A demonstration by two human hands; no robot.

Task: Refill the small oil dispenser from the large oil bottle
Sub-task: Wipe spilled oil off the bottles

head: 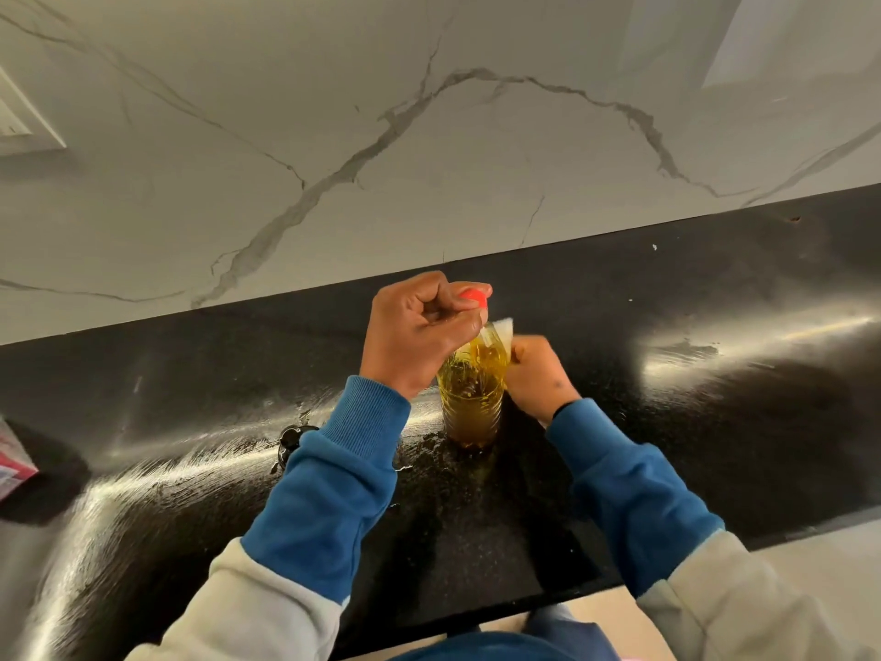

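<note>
A clear plastic oil bottle [471, 398] stands upright on the black countertop [667, 422], holding yellow oil. My left hand [419, 331] is closed over its red cap [474, 296] from above. My right hand [536, 374] grips the bottle's right shoulder, with the fingers wrapped against the plastic. A small black object [291, 438] lies on the counter just left of my left sleeve, which partly hides it; I cannot tell what it is.
A white marble backsplash [429, 136] rises behind the counter. A red and white packet [12, 465] pokes in at the left edge. The counter surface shows wet, oily smears around the bottle. The front edge of the counter runs just below my forearms.
</note>
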